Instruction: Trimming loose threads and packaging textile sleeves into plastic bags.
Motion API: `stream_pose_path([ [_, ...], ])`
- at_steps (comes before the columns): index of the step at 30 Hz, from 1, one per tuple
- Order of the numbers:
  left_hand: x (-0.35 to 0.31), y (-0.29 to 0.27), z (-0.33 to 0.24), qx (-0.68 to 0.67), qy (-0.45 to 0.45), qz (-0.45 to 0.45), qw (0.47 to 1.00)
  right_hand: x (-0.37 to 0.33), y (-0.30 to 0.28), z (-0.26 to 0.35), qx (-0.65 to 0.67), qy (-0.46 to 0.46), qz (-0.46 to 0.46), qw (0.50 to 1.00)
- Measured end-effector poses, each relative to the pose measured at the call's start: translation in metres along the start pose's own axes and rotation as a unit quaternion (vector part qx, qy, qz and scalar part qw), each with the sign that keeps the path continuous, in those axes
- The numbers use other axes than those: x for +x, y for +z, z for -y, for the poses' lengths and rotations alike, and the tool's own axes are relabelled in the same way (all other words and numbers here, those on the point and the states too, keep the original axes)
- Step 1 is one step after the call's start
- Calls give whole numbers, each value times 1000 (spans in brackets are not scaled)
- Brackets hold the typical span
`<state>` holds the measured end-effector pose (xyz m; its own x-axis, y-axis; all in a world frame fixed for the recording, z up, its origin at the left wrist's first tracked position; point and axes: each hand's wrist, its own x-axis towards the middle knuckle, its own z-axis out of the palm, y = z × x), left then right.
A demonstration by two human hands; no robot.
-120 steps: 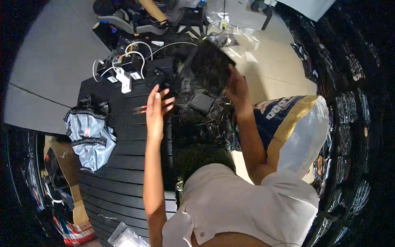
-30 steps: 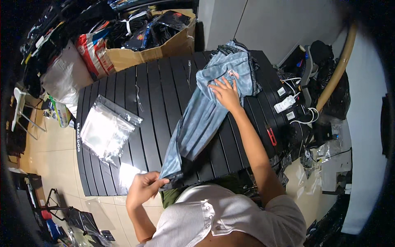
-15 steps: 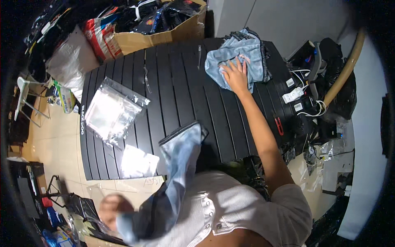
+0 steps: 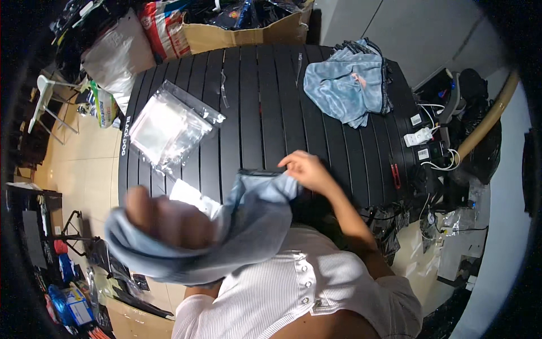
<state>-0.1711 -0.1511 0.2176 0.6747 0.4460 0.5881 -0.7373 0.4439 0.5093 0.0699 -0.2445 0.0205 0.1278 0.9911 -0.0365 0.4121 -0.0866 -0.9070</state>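
A pair of light blue jeans (image 4: pixel 248 226) stretches between both of my hands above the near edge of the black slatted table (image 4: pixel 265 107). My left hand (image 4: pixel 169 217), blurred and raised close to the camera, grips one end of the jeans. My right hand (image 4: pixel 307 169) pinches the other end, near the dark waistband, just over the table's front edge. A second heap of light blue denim (image 4: pixel 350 85) lies at the table's far right corner, away from both hands.
Clear plastic bags (image 4: pixel 169 127) lie on the table's left side. An open cardboard box (image 4: pixel 248 25) and stuffed bags (image 4: pixel 121 48) stand beyond the far edge. A power strip with cables (image 4: pixel 420 138) sits at the right. A white stool (image 4: pixel 48 101) stands on the left floor.
My right hand left the denim heap at the far right corner and came back to grasp the jeans near me. My left hand lifted its end of the jeans higher, toward the camera.
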Motion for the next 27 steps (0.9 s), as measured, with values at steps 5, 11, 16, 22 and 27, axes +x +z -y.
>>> stream_pose_path([
  [5,-44,-81,6,472,133,-446,749,-60,-77,2,96,-8,-314,944],
  [11,-110,-172,14,638,-185,-393,636,-129,-134,-15,-110,150,-193,963],
  [16,-88,-159,56,632,-254,-408,608,-82,-119,-44,-46,253,-349,901],
  [22,-66,-185,88,690,-286,-351,565,-37,-120,-95,-275,305,-385,827],
  [27,-74,-190,98,703,-177,-367,583,-50,-136,-77,6,187,-347,919],
])
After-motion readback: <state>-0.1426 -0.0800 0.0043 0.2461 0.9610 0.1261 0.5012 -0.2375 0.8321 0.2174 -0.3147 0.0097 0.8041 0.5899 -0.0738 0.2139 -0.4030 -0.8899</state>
